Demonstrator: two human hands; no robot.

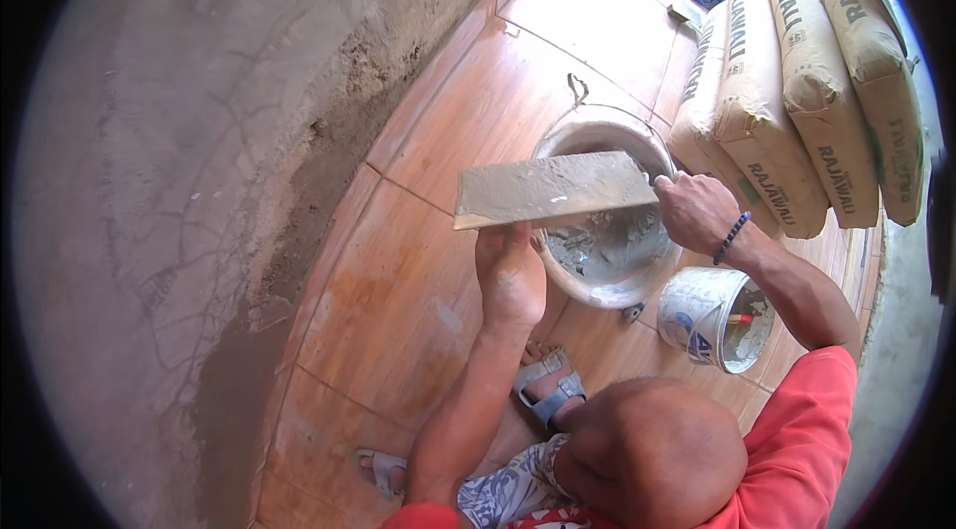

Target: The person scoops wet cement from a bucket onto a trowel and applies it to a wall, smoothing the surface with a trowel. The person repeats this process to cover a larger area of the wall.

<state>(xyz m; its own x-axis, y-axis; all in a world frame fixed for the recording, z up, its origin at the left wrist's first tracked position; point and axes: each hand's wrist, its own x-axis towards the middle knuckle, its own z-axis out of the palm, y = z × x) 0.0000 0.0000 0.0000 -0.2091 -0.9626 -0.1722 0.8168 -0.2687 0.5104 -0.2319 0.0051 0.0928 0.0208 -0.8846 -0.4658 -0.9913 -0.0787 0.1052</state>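
Observation:
A flat rectangular board [553,182], coated with grey mortar, is held level above a round tub [568,131]. My left hand [511,280] grips it from below, near its front edge, with the thumb up against that edge. At the board's right end my right hand [700,216] is closed in a fist. A small dark bit shows at its fingers, but what it holds is mostly hidden. Wet grey mortar [607,250] lies in the tub, partly covered by the board.
Right of the tub stands a white bucket [687,315] with a red-tipped tool [740,319] inside. Several full paper sacks [772,131] lean together at the back right. A rough cement wall [199,131] with a damp patch rises on the left beside the tiled floor [398,300].

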